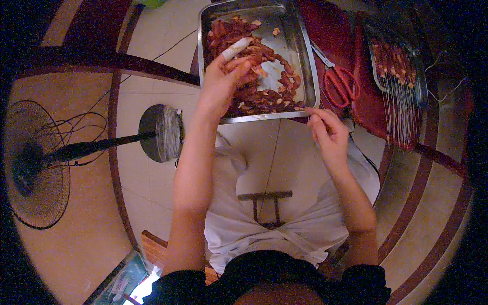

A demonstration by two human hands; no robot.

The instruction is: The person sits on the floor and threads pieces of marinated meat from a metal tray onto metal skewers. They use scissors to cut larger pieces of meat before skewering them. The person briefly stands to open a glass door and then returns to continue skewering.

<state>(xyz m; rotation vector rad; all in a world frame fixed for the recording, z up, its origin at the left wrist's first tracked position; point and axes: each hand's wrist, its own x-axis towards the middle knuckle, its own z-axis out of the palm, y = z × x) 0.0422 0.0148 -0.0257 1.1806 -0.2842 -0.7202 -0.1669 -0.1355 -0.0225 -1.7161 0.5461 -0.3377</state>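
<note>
A rectangular metal tray (310,72) lies before me, with cut pieces of raw, reddish meat (232,32) heaped mostly along its left side and front. My left hand (228,74) is over the heap, its fingertips among the pieces; a white covering (237,48) wraps one finger. Blur hides whether these fingers grip a piece. At the tray's front right corner, my right hand (329,127) pinches the end of what looks like a thin skewer. A row of meat pieces (267,106) runs along the front rim toward those fingertips.
Red-handled scissors (342,85) lie right of the tray on a red surface (324,23). Farther right, a second tray (375,76) holds several meat skewers (396,65), their thin metal ends (402,110) overhanging its edge. A standing fan (36,164) is at the left.
</note>
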